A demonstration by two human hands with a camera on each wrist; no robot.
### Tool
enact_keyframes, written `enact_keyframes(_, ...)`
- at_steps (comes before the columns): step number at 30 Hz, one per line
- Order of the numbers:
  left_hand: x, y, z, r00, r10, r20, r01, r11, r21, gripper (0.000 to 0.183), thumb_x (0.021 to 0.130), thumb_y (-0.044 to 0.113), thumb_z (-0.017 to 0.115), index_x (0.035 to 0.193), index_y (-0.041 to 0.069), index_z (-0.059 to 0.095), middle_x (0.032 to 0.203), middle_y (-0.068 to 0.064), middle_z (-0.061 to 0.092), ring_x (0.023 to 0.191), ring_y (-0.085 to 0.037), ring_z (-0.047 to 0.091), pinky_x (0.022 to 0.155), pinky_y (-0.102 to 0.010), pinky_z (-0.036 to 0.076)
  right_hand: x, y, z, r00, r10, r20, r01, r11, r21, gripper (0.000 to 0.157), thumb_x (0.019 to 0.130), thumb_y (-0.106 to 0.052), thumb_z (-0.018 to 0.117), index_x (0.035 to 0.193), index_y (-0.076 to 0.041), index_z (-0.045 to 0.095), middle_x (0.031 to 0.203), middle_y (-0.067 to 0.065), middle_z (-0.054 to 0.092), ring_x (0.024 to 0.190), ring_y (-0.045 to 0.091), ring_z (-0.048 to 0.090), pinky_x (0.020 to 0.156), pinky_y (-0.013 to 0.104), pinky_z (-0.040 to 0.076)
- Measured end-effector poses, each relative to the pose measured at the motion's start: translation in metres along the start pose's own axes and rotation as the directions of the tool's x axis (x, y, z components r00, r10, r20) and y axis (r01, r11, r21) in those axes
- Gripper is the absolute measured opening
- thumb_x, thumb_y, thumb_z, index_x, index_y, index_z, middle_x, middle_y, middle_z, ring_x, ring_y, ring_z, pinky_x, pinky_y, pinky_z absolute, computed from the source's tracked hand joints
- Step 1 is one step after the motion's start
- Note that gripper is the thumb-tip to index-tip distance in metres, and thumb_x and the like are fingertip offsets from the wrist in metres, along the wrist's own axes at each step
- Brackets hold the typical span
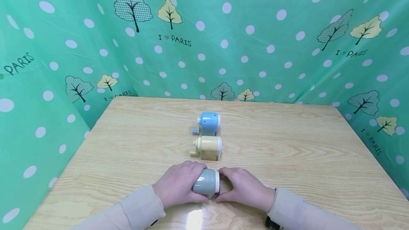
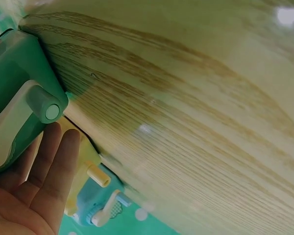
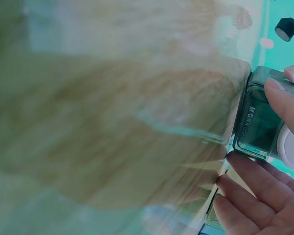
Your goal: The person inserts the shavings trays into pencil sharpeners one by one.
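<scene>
A grey-green crank pencil sharpener [image 1: 205, 183] stands on the table between both hands. From its crank side my left hand [image 1: 180, 184] grips it, thumb in front and fingers behind. In the left wrist view its pale crank handle [image 2: 14, 122] sits just above the fingers. My right hand [image 1: 245, 189] holds the opposite end, thumb and fingers on either side of the dark clear shavings drawer [image 3: 259, 122], which sits in the body. Behind it stand a yellow pencil sharpener [image 1: 209, 148] and a blue pencil sharpener [image 1: 209, 123], cranks to the left.
The wooden table [image 1: 287, 144] reaches back to a green dotted curtain [image 1: 249, 45], which also hangs along both sides. The yellow sharpener stands close behind the hands, with the blue one right behind it.
</scene>
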State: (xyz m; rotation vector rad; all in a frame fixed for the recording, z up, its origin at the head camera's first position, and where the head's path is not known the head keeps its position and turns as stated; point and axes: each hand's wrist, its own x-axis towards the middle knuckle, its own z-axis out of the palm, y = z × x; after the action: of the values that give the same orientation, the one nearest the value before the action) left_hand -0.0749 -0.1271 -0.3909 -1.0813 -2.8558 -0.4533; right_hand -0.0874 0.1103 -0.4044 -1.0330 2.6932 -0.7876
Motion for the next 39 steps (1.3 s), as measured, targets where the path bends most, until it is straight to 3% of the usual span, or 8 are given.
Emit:
enact_keyframes(13,0.0004,-0.0020,-0.0002,1.000,0.002,0.011,-0.002,1.000,-0.018,0.065,0.070,0.054,0.083,0.115,0.014,0.059,0.098,0.005,0.067,0.084,-0.007,0.059,0.065,-0.021,0.049,0.0020,-0.0014,-0.0006,1.000,-0.005,-0.007,0.005,1.000,0.013,0.057,0.070,-0.042,0.087,0.111,-0.009,0.066,0.101,-0.003,0.073,0.088,0.004,0.065,0.078,0.025,0.055)
enact_keyframes(39,-0.0003,-0.0032,0.0016,1.000,0.008,0.003,-0.008,1.000,-0.030,0.065,0.070,0.053,0.083,0.116,0.015,0.059,0.099,0.007,0.066,0.086,-0.007,0.059,0.067,-0.022,0.050,0.0047,-0.0028,0.0009,1.000,0.001,-0.005,-0.001,1.000,0.010,0.057,0.070,-0.041,0.088,0.112,-0.009,0.066,0.103,-0.003,0.073,0.090,0.007,0.067,0.081,0.026,0.056)
